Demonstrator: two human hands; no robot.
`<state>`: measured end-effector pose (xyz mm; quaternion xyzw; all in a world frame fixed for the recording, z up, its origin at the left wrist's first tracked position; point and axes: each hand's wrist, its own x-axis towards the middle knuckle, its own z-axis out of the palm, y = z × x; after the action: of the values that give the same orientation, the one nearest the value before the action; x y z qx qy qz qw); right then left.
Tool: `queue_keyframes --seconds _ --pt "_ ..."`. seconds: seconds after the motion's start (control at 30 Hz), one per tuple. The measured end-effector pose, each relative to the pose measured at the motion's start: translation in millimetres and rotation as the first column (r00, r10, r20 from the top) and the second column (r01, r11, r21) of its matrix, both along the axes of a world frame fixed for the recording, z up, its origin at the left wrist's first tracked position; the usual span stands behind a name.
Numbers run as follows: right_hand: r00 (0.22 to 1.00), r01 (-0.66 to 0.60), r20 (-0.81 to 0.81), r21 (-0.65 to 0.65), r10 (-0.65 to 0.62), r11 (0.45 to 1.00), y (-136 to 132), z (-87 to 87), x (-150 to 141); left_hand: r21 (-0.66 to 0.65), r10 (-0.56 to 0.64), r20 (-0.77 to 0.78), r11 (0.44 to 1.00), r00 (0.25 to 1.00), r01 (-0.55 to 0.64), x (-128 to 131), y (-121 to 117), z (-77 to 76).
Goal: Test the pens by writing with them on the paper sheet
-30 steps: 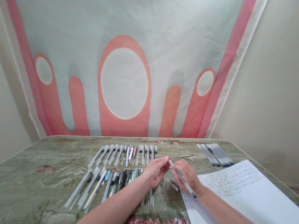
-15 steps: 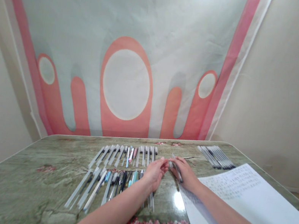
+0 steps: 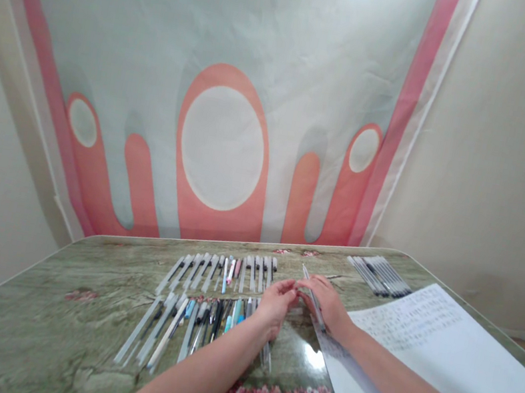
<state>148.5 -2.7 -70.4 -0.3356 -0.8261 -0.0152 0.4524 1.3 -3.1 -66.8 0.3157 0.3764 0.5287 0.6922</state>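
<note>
A slim clear pen (image 3: 315,307) lies slantwise across my right hand (image 3: 328,305), which is closed around it; its thin tip points up and away. My left hand (image 3: 275,307) is closed in a pinch, with its fingertips meeting those of my right hand. Whatever sits between the left fingers is too small and hidden to make out. Beneath and left of my left forearm runs a near row of pen parts and pens (image 3: 166,334), partly covered by the arm. Behind it lies a far row of clear tubes with dark-clipped caps (image 3: 201,272).
A white sheet with handwriting (image 3: 436,363) lies under my right forearm. Several clear pens (image 3: 377,275) are lined up at the table's back right. The wood-patterned table (image 3: 41,327) meets a printed pink and grey cloth (image 3: 163,70) behind.
The pen in my right hand has swung steeper, its tip now pointing away from me. My hands parted slightly, then my left fingertips came back together against the right ones.
</note>
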Motion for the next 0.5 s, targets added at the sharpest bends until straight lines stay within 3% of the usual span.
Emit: queue_keyframes --seconds 0.1,0.2,0.37,0.5 --pt "1.0 -0.014 0.009 -0.04 0.014 0.999 -5 4.5 0 0.053 0.118 -0.017 0.992 0.993 -0.117 -3 5 1.7" --pt "0.989 -0.109 0.074 -0.186 0.124 0.976 -16 11.5 0 0.059 0.217 -0.004 0.974 0.976 -0.217 -8 10 6.0" --pt "0.962 -0.186 0.134 -0.314 0.238 0.931 -27 12.6 -4 0.021 0.258 0.035 0.966 0.966 -0.259 -9 11 9.4" --pt "0.978 -0.154 0.09 -0.296 0.188 0.943 -20 5.9 -4 -0.004 0.268 0.041 0.963 0.962 -0.269 -7 9 10.6"
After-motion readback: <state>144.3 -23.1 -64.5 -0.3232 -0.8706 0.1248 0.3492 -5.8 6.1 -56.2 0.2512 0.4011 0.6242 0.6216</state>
